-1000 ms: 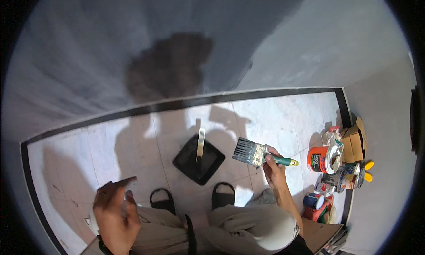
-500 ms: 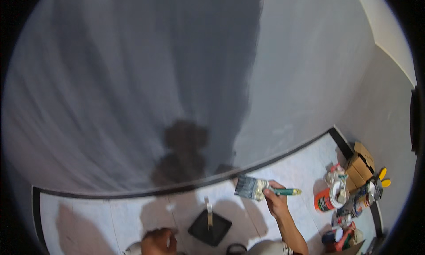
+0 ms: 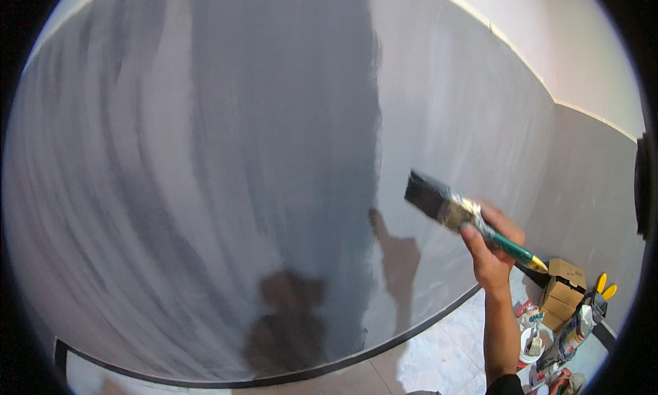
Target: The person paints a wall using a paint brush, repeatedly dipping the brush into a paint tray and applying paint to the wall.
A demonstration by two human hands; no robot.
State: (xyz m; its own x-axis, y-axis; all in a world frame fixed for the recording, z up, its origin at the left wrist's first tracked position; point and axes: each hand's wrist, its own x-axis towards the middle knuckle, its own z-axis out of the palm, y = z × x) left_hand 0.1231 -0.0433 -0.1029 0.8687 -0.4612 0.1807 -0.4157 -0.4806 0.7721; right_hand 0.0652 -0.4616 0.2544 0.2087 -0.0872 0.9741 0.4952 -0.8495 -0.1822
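My right hand (image 3: 493, 247) grips a wide paintbrush (image 3: 439, 199) by its green, yellow-tipped handle, with the dark bristles pointing up and left in front of the grey wall (image 3: 288, 121). The wall carries darker streaky paint on the left and middle, with a ragged vertical edge against lighter grey on the right. Shadows of my head and hand fall on it. Whether the bristles touch the wall I cannot tell, though a gap seems to separate them from their shadow. My left hand is out of view.
At the lower right, a cardboard box (image 3: 560, 295), a white bucket (image 3: 531, 354), yellow-handled tools (image 3: 608, 291) and several cans and bottles stand by the side wall (image 3: 593, 189). The tiled floor (image 3: 439, 354) with a dark skirting runs along the bottom. An upper white band (image 3: 576, 45) tops the grey.
My view has tilted up onto the wall. My right hand has raised the brush from above the floor to in front of the wall. My left hand and the paint tray have left the view.
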